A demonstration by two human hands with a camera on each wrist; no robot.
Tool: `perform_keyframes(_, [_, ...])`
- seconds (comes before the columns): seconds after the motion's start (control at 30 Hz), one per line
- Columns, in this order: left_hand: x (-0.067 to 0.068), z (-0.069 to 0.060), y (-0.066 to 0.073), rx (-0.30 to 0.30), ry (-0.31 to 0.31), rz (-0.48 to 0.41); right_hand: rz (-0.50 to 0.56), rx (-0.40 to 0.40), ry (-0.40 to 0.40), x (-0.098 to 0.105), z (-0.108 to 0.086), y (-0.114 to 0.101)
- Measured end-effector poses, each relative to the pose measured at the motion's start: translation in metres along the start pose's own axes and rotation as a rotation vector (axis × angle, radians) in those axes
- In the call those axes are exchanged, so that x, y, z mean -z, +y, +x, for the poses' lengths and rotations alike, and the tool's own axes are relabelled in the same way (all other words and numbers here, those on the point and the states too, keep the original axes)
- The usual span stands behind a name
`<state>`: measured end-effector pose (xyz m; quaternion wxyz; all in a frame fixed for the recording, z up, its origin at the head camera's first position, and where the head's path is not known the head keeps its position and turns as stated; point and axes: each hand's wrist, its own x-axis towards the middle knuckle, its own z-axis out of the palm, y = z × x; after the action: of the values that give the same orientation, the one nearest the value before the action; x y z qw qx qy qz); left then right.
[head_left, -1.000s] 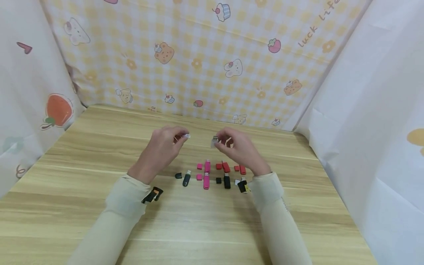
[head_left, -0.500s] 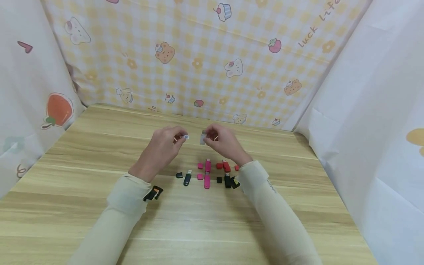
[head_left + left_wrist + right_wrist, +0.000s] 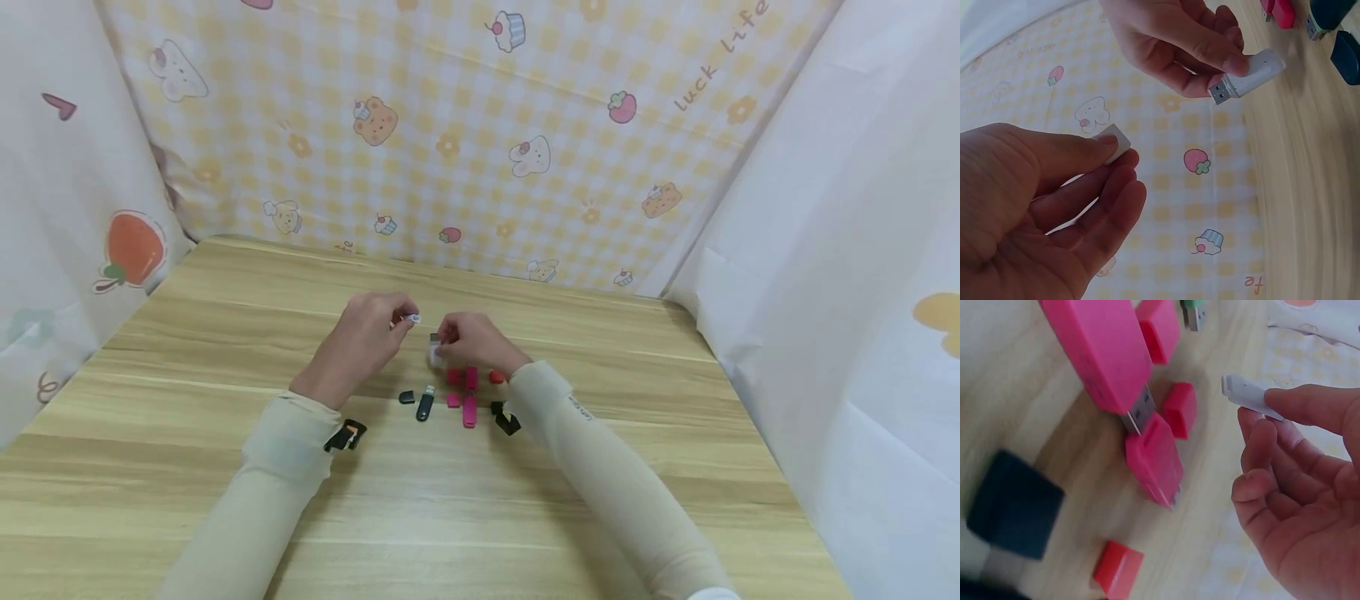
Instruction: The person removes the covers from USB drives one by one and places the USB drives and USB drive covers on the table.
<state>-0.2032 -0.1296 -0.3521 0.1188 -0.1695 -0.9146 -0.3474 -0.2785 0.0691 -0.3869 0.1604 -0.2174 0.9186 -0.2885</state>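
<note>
My left hand (image 3: 363, 337) pinches a small white cap (image 3: 1120, 144) between thumb and forefinger, above the table. To its right, my right hand (image 3: 477, 340) pinches a white USB stick (image 3: 1259, 74) by its body, the metal plug bare. Stick and cap are apart. Below my right hand lie two pink USB sticks (image 3: 469, 412) with their plugs out and pink caps (image 3: 1180, 410) beside them. A dark USB stick (image 3: 424, 406) and its dark cap (image 3: 407, 397) lie to their left. My right forearm hides much of what lies further right.
The wooden table (image 3: 420, 517) carries everything. A red cap (image 3: 1117, 569) and a black cap (image 3: 1015, 505) show near the pink sticks in the right wrist view. A patterned curtain (image 3: 450, 183) hangs behind the table, with white curtains (image 3: 825, 250) at the sides.
My right hand has moved left and nearer to me with the white USB stick, its forearm now covering the red sticks. My left hand has shifted only slightly, still pinching the cap.
</note>
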Motion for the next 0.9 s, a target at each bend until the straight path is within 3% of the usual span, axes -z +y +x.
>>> perform_keyframes(0.23, [0.0,0.001,-0.01,-0.008,0.012,0.009,-0.001,-0.056,-0.036,-0.008,0.003,0.001])
perform_keyframes(0.63, [0.007,0.002,-0.022,-0.015,-0.052,0.01,-0.063,-0.15,-0.169,-0.007,0.006,-0.002])
perform_keyframes(0.9, [0.003,0.004,-0.022,0.013,-0.089,-0.009,-0.087,-0.185,-0.198,-0.005,0.005,-0.006])
